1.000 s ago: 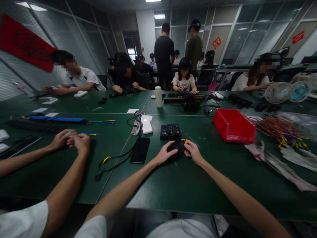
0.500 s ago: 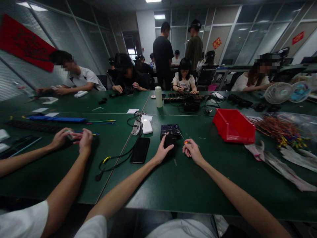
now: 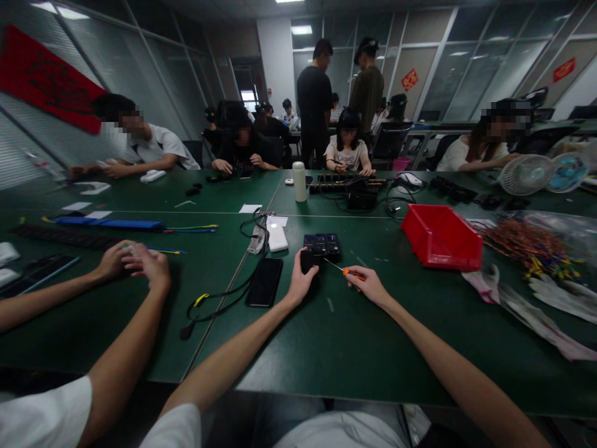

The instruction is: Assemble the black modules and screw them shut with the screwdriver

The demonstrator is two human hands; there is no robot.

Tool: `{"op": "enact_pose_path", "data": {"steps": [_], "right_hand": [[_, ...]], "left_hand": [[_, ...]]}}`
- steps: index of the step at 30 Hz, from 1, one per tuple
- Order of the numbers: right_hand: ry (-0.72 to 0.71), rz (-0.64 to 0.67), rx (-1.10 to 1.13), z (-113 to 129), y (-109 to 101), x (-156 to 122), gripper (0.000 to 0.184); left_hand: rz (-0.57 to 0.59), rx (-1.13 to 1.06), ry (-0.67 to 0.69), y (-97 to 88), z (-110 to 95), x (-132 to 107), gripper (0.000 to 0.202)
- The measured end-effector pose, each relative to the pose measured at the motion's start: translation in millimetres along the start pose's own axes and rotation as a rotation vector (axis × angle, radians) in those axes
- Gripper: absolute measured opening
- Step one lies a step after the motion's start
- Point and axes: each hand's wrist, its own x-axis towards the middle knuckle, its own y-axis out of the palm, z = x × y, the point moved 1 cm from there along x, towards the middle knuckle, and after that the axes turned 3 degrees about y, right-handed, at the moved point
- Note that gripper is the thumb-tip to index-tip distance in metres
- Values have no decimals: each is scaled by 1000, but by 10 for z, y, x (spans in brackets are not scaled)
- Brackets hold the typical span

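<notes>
Slim metal-shafted screwdriver now nearer boxy black part

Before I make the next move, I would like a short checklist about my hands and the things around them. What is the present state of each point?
1. Left hand has a grip on the black piece: ok.
2. Right hand holds the screwdriver by its orange handle: ok.
3. Screwdriver tip is seated in something: cannot tell; it is too small to see.
4. Phone lies apart from the left hand: ok.
5. Red bin stands apart from the right hand: ok.
</notes>
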Motion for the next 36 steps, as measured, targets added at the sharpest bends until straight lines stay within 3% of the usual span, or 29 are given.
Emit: {"op": "enact_pose_path", "data": {"steps": [7, 36], "right_hand": [[-47, -4, -12, -51, 38, 8, 24], [-54, 2, -49, -87, 21, 6, 19]], "left_hand": [[-20, 27, 23, 6, -28, -29, 54], [-9, 62, 110, 4, -37, -35, 59]]}}
